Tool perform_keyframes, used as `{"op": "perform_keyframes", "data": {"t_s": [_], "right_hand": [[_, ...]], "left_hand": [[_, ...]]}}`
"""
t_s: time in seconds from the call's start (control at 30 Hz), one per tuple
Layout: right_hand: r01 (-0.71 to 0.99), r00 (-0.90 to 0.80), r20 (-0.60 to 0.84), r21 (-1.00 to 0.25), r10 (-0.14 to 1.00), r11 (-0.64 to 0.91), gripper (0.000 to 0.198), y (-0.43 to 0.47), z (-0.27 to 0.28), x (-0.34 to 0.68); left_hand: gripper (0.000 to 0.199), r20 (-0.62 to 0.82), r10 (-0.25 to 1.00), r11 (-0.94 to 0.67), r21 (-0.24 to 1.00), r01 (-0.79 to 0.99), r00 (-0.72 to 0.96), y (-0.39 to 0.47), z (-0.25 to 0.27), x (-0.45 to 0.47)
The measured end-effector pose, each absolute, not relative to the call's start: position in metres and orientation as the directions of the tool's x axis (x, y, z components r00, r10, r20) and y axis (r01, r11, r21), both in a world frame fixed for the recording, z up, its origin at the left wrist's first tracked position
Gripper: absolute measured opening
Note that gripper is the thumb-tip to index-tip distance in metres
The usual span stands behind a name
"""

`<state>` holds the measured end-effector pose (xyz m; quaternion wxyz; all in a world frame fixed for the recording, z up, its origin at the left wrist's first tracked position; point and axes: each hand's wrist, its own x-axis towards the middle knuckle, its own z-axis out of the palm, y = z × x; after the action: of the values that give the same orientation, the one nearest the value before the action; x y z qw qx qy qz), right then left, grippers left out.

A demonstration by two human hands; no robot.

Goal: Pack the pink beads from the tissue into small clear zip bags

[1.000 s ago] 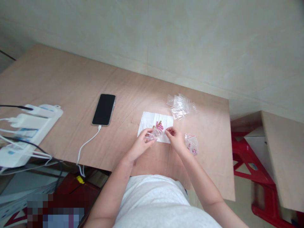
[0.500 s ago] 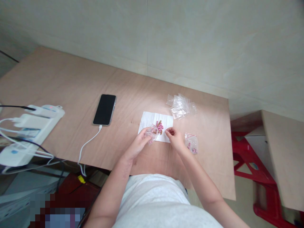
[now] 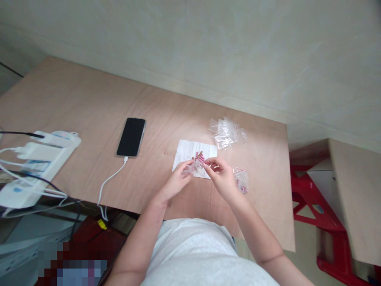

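Observation:
My left hand (image 3: 179,178) is closed on a small clear plastic bag (image 3: 195,169) with some pink in it, held low over a white sheet of paper (image 3: 184,149). My right hand (image 3: 220,172) has its thumb and forefinger pinched at the right side of that bag. What lies between those fingertips is too small to make out. Just beyond the bag, a little heap of pink bead-like pieces (image 3: 200,156) with a few brownish longer ones rests on the paper, partly hidden. A zip bag (image 3: 243,183) holding several pink pieces lies right of my right hand.
A pile of clear plastic bags (image 3: 228,134) lies behind the paper. Left of it, a phone (image 3: 131,137) is plugged into a white cable (image 3: 108,177). A power strip (image 3: 56,159) with several cords sits at the table's left. A red stool (image 3: 318,222) stands on the right.
My right hand has moved slightly left, from beside the heap to the bag in my left hand. The bag now covers more of the heap's near side. My left hand has barely shifted.

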<state>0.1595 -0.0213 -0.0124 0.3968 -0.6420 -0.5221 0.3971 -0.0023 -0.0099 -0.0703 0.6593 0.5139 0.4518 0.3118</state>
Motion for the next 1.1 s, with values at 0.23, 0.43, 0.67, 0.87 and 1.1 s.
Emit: {"op": "perform_keyframes", "data": {"t_s": [0.23,0.43,0.67,0.87,1.1], "right_hand": [[0.521,0.059,-0.067,-0.849,0.996,-0.088,0.016,-0.026,-0.023,0.152],[0.502,0.000,-0.078,-0.862,0.997,-0.068,0.024,-0.039,-0.016,0.153],[0.395,0.042,-0.033,-0.918,0.999,-0.047,0.011,-0.047,-0.015,0.160],[0.372,0.100,-0.064,-0.923,0.993,-0.097,0.007,-0.047,-0.007,0.171],[0.371,0.048,0.033,-0.928,0.998,0.013,0.013,-0.045,0.009,0.177]], "left_hand": [[0.044,-0.257,0.885,0.261,0.964,0.044,0.389,-0.011,-0.071,-0.001],[0.040,-0.284,0.892,0.284,0.957,0.051,0.353,-0.010,-0.064,-0.001],[0.037,-0.286,0.898,0.293,0.956,0.031,0.335,-0.013,-0.051,0.001],[0.031,-0.179,0.910,0.194,0.981,-0.002,0.373,-0.016,-0.046,-0.003],[0.031,-0.276,0.796,0.227,0.961,0.158,0.539,-0.012,-0.027,-0.020]]}}
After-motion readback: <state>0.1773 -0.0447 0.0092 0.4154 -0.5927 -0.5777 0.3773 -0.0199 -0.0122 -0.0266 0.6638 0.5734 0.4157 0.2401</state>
